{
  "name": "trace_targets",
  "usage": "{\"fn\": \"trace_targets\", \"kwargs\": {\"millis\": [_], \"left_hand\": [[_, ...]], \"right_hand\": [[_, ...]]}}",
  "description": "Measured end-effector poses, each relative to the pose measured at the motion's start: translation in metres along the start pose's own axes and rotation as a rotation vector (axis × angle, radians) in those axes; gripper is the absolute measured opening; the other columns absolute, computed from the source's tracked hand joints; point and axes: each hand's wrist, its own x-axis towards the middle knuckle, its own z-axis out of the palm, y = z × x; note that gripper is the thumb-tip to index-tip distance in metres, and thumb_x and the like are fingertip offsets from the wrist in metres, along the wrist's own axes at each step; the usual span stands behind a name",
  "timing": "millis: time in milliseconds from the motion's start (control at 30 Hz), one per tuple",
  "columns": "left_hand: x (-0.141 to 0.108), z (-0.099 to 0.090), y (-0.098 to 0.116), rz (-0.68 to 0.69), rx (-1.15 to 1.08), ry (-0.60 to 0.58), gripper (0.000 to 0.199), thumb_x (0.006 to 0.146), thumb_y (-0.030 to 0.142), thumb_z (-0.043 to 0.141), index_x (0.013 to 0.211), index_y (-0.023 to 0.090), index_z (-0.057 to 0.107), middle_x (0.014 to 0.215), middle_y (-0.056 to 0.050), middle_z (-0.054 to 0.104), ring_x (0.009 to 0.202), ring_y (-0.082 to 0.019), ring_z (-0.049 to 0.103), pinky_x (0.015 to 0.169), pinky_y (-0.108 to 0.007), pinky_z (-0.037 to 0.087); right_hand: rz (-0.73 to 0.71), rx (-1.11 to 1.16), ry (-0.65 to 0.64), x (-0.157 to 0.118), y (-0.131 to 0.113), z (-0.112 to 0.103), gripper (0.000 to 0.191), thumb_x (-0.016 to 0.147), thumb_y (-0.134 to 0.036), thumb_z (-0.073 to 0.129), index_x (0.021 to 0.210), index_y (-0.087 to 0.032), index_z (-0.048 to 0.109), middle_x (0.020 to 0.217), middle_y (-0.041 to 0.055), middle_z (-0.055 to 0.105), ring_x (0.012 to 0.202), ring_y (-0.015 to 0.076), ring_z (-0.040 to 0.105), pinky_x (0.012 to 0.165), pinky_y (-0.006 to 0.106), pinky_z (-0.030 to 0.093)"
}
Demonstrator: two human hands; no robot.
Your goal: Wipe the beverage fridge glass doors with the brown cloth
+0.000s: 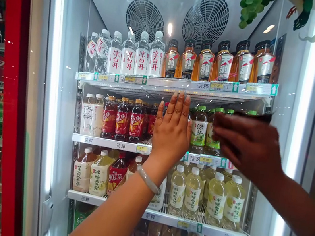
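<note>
Lit drinks fridge [176,10] behind, left hand [172,132] flat, fingers nearly together, just left of a green-tea bottle [199,129]; right hand [252,146] and dark item [259,116] both right of that bottle, too blurred to tell whether fingers clamp it; loose hold could let it slip.

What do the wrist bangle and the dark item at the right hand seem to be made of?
The bangle: pale, smooth, with glossy highlights; perhaps jade-like stone, though glass or plastic is possible.
The dark item: matte, thin-edged, perhaps cloth; blur leaves it open.
</note>
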Motion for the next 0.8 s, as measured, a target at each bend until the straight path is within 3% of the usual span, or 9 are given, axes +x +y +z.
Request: {"fn": "trace_targets", "kwargs": {"millis": [100, 167, 267, 400, 500, 567, 633, 700, 800], "left_hand": [[0.000, -0.001, 0.000, -0.010, -0.007, -0.009, 0.062, 0.106, 0.028, 0.034, 0.165, 0.016, 0.026, 0.173, -0.010, 0.027, 0.163, -0.020, 0.014, 0.136, -0.050, 0.006], [0.001, -0.002, 0.000, -0.005, -0.008, -0.014, 0.060, 0.106, 0.028, 0.033, 0.165, 0.016, 0.027, 0.173, -0.009, 0.026, 0.163, -0.020, 0.014, 0.136, -0.049, 0.006], [0.001, -0.002, -0.001, -0.001, 0.002, -0.015, 0.059, 0.107, 0.027, 0.031, 0.164, 0.014, 0.030, 0.173, -0.009, 0.026, 0.163, -0.020, 0.015, 0.136, -0.048, 0.005], [0.001, -0.003, 0.001, -0.008, 0.003, -0.032, 0.060, 0.107, 0.028, 0.031, 0.164, 0.012, 0.029, 0.173, -0.009, 0.025, 0.163, -0.021, 0.015, 0.136, -0.048, 0.004], [0.001, -0.003, 0.002, -0.023, -0.015, -0.043, 0.061, 0.105, 0.027, 0.033, 0.165, 0.015, 0.028, 0.174, -0.008, 0.025, 0.163, -0.021, 0.014, 0.136, -0.047, 0.003], [0.001, -0.003, 0.001, -0.030, -0.016, -0.045, 0.061, 0.105, 0.027, 0.033, 0.165, 0.016, 0.028, 0.174, -0.008, 0.025, 0.163, -0.020, 0.014, 0.136, -0.046, 0.002], [0.001, -0.003, 0.001, -0.021, -0.008, -0.044, 0.060, 0.106, 0.026, 0.031, 0.165, 0.015, 0.029, 0.174, -0.008, 0.025, 0.163, -0.020, 0.015, 0.136, -0.045, 0.002], [0.001, -0.002, 0.000, -0.009, -0.004, -0.035, 0.060, 0.106, 0.026, 0.031, 0.164, 0.014, 0.029, 0.174, -0.008, 0.025, 0.163, -0.020, 0.015, 0.136, -0.045, 0.002], [0.000, -0.001, 0.000, -0.012, -0.010, -0.027, 0.060, 0.106, 0.026, 0.032, 0.165, 0.015, 0.027, 0.174, -0.007, 0.024, 0.163, -0.020, 0.014, 0.136, -0.047, 0.002]], "right_hand": [[0.234, -0.132, 0.185, 0.035, -0.014, 0.020, 0.027, 0.086, -0.035, 0.078, 0.113, -0.030, 0.078, 0.124, 0.0091, 0.073, 0.115, 0.0356, 0.066, 0.094, 0.055, 0.048], [0.237, -0.154, 0.181, 0.040, -0.035, 0.030, 0.024, 0.090, -0.036, 0.073, 0.113, -0.030, 0.077, 0.126, 0.0098, 0.071, 0.118, 0.0357, 0.064, 0.095, 0.055, 0.046], [0.017, -0.117, 0.056, 0.019, -0.049, 0.028, 0.026, 0.094, -0.033, 0.069, 0.120, -0.032, 0.073, 0.133, 0.0069, 0.069, 0.124, 0.0316, 0.062, 0.098, 0.051, 0.045], [-0.260, -0.044, -0.026, 0.008, -0.023, 0.012, 0.030, 0.089, -0.029, 0.076, 0.118, -0.035, 0.072, 0.131, 0.0030, 0.072, 0.120, 0.0277, 0.066, 0.097, 0.047, 0.047], [-0.054, -0.075, 0.034, 0.030, -0.017, 0.018, 0.030, 0.088, -0.034, 0.077, 0.118, -0.031, 0.074, 0.128, 0.0059, 0.072, 0.118, 0.0320, 0.066, 0.098, 0.052, 0.048], [0.144, -0.119, 0.109, 0.040, -0.030, 0.028, 0.028, 0.089, -0.036, 0.075, 0.116, -0.028, 0.075, 0.127, 0.0099, 0.070, 0.118, 0.0362, 0.063, 0.097, 0.056, 0.047], [0.200, -0.141, 0.119, 0.035, -0.047, 0.035, 0.028, 0.091, -0.036, 0.072, 0.117, -0.027, 0.075, 0.129, 0.0120, 0.068, 0.120, 0.0377, 0.062, 0.097, 0.057, 0.045], [0.093, -0.119, 0.091, 0.020, -0.054, 0.034, 0.031, 0.092, -0.034, 0.070, 0.122, -0.027, 0.073, 0.132, 0.0119, 0.067, 0.122, 0.0363, 0.062, 0.097, 0.054, 0.044], [-0.208, -0.068, 0.011, 0.003, -0.036, 0.020, 0.034, 0.090, -0.032, 0.073, 0.124, -0.033, 0.070, 0.135, 0.0067, 0.069, 0.122, 0.0305, 0.064, 0.095, 0.048, 0.047]]}}
